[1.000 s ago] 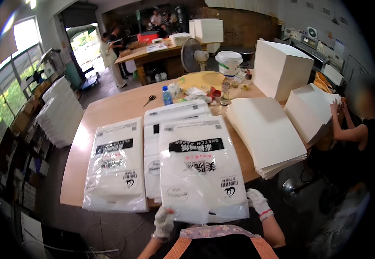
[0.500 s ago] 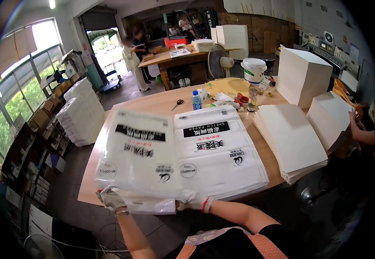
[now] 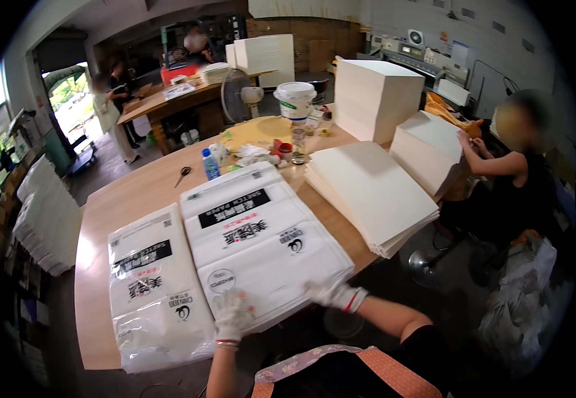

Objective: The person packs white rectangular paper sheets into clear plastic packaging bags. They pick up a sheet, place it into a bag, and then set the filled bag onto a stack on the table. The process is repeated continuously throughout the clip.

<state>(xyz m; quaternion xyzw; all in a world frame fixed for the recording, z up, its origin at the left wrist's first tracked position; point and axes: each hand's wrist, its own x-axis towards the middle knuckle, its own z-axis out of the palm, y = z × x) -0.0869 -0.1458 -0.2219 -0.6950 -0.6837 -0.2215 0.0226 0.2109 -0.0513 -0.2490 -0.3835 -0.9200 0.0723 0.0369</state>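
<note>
White printed bag stack point(image 3: 261, 232) flat on the bench point(image 3: 119, 202), at its near side. Left hand point(image 3: 233, 314), gloved, at the stack's near left corner; fingers spread open. Right hand point(image 3: 336, 295), gloved, farther right along the near edge; fingers blurred, cannot tell whether they grip. Glossy printed pack point(image 3: 162, 315) just left of the stack. To the right, loose pile of white sheets point(image 3: 371, 189), edges uneven. Beyond the stack: blue-capped bottle point(image 3: 210, 164), dark scissors point(image 3: 182, 175) to its left. Seated co-worker point(image 3: 510, 162) at right, hands by a smaller paper block point(image 3: 427, 152). Farther: tall paper block point(image 3: 377, 103), white bucket point(image 3: 295, 103), fan point(image 3: 237, 96).
</note>
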